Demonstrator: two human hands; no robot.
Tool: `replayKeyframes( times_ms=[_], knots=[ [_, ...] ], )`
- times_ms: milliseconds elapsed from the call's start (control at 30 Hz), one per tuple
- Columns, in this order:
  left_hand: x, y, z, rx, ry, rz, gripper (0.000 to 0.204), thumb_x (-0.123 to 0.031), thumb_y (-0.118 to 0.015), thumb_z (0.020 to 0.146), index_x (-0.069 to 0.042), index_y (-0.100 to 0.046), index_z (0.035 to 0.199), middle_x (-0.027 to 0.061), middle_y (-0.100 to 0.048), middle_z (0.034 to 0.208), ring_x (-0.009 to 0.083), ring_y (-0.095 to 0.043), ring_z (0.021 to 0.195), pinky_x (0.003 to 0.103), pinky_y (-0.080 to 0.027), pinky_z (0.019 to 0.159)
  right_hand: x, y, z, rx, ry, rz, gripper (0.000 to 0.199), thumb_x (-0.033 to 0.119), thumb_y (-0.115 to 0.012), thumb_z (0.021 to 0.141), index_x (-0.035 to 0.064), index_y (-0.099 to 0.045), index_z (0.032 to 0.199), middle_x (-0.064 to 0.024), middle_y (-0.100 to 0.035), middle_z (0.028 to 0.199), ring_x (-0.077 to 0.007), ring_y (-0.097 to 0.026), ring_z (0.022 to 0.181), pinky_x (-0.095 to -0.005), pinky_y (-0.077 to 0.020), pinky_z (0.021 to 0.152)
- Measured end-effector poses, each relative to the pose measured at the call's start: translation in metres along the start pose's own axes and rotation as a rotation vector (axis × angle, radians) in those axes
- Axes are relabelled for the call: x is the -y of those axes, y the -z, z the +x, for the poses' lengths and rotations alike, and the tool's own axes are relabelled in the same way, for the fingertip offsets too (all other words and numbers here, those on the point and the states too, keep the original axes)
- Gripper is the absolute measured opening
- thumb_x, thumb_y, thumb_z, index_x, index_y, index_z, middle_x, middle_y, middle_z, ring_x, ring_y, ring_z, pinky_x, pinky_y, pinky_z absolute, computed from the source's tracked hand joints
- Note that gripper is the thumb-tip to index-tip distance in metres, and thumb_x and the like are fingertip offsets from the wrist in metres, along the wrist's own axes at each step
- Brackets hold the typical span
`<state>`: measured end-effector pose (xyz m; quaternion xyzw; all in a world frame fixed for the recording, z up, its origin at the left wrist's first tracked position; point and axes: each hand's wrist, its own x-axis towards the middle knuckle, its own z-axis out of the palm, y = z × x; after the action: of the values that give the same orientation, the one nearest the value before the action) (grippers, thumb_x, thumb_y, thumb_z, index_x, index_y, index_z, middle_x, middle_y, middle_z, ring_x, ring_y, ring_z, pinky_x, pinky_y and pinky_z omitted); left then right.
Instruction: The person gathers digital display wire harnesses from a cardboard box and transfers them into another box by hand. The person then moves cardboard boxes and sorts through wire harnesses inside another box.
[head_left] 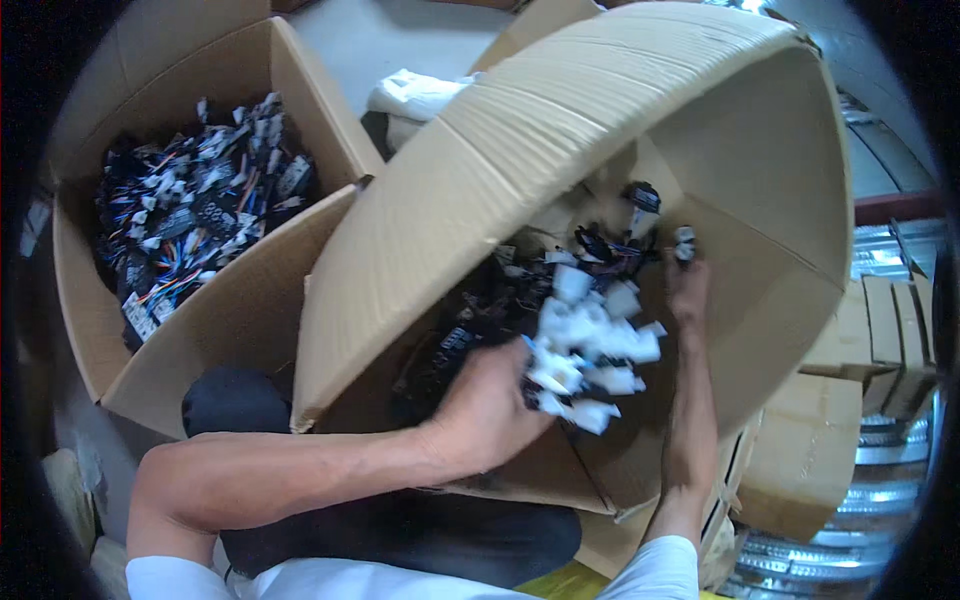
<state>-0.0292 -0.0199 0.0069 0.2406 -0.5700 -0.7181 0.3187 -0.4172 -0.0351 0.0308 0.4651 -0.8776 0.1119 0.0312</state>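
One tilted carton (pixel 565 110), one fistful of white connectors (pixel 590 335)

Closed around the bunch, the left hand (pixel 490 405) grips it in the mouth of the tilted carton, thumb side up, with the white plastic ends fanning out to the right of the fingers (they are slightly blurred). Farther in, near the carton's right inner wall, the right hand (pixel 688 290) is closed on a small white-and-dark connector (pixel 684 243) that juts from the top of the fist. The two hands are well apart, both forearms bare below white sleeves (pixel 655 570).

Under and behind the bunch, dark wired parts (pixel 450 345) lie in the carton, some in deep shadow. To the left stands an open cardboard box (pixel 225 290), holding a thick heap of wire harnesses (pixel 195 205) with white ends and blue, orange and red strands. Behind the two containers sits a white wrapped bundle (pixel 420 95). On the right, brown cartons (pixel 795 450) stand beside shiny metallic rolls (pixel 800 560). Dark trousers (pixel 400 535) show below the left forearm.
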Motion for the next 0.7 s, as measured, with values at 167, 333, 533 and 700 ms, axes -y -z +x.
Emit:
replayKeyframes(
  times_ms=[167,333,533,700],
  knots=[
    [0.004,-0.006,0.006,-0.107,-0.067,-0.008,0.022,0.003,-0.067,0.078,0.006,-0.064,0.099,0.0192,-0.071,0.091,0.0220,-0.070,0.089,0.035,-0.053,0.080,0.063,0.065,-0.095,0.098,0.239,0.299,0.016,0.014,-0.079,0.084,0.0028,-0.068,0.088,-0.0053,-0.067,0.085,-0.0112,-0.061,0.073,-0.0316,-0.0513,0.064],
    [0.010,-0.007,0.002,0.212,-0.183,0.177,0.039,-0.003,-0.073,0.078,0.000,-0.061,0.114,0.0165,-0.067,0.108,0.0304,-0.066,0.104,0.039,-0.052,0.092,0.110,0.088,-0.147,0.599,0.572,0.704,0.026,0.006,-0.083,0.069,0.0013,-0.070,0.091,-0.0090,-0.067,0.088,-0.0184,-0.064,0.083,-0.0307,-0.0514,0.074],
    [0.021,-0.021,-0.006,0.319,-0.065,0.074,0.015,-0.007,-0.072,0.078,0.005,-0.064,0.081,0.0238,-0.066,0.072,0.0347,-0.070,0.074,0.041,-0.054,0.068,0.069,0.042,-0.111,1.057,0.770,0.788,0.034,0.021,-0.083,0.073,0.0041,-0.071,0.100,-0.0078,-0.071,0.090,-0.0140,-0.064,0.076,-0.0298,-0.0512,0.068],
    [0.007,-0.022,-0.015,0.478,-0.379,0.096,0.024,-0.010,-0.069,0.079,-0.006,-0.051,0.094,0.0142,-0.061,0.075,0.0334,-0.065,0.076,0.042,-0.050,0.075,0.039,0.008,-0.026,0.789,0.230,0.407,0.024,0.016,-0.070,0.091,0.0026,-0.069,0.110,-0.0119,-0.072,0.101,-0.0158,-0.068,0.092,-0.0353,-0.0559,0.082]
  ],
)
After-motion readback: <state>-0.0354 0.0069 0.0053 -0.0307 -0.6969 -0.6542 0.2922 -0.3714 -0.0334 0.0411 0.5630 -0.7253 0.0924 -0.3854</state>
